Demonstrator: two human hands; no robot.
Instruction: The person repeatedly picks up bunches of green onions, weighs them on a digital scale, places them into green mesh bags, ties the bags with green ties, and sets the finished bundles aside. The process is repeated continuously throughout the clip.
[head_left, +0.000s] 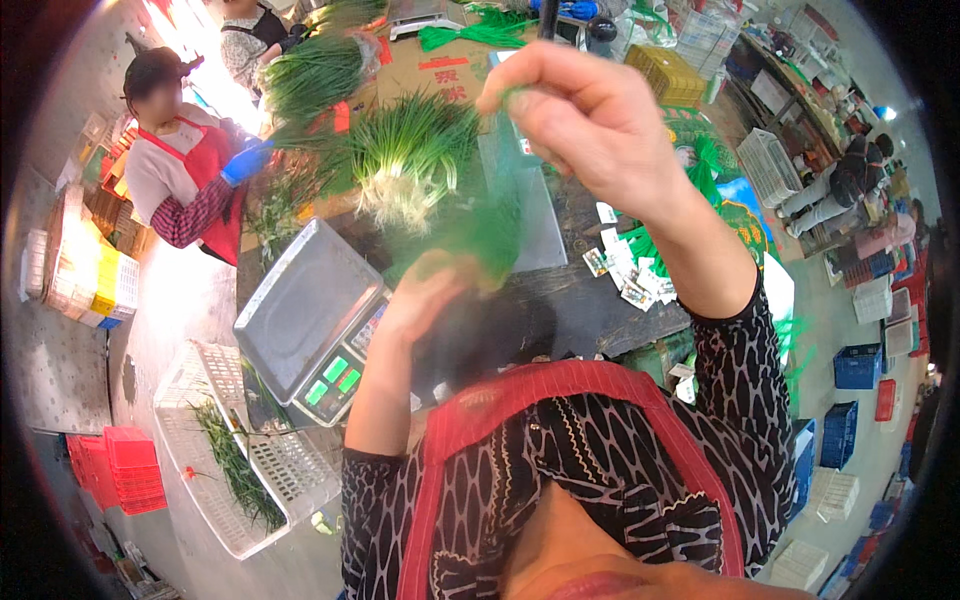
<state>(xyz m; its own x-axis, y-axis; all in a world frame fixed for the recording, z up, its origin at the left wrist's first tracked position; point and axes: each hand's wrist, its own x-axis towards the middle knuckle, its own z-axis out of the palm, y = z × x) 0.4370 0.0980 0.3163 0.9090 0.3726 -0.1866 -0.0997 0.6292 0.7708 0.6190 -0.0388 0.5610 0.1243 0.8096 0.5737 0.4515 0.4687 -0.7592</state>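
Raised over the worktable, my right hand (600, 124) pinches the end of a green mesh net (480, 225) between thumb and fingers. The net is blurred and hangs down toward my left hand (439, 289). Motion smears my left hand too, and its grip is unclear. Just beyond it lies a bunch of scallions (412, 150), white roots toward me and green tops away. At my left stands a digital scale (307, 315) with a bare metal pan and lit green displays. A flat grey metal plate (536, 225) is partly hidden behind the net.
Printed tags (634, 274) and green netting (705, 169) lie at the right. More scallions (315, 75) are at the far left, near a co-worker's blue-gloved hand (247, 161). A white plastic crate (225, 450) with greens stands at lower left. A yellow crate (664, 75) is at far right.
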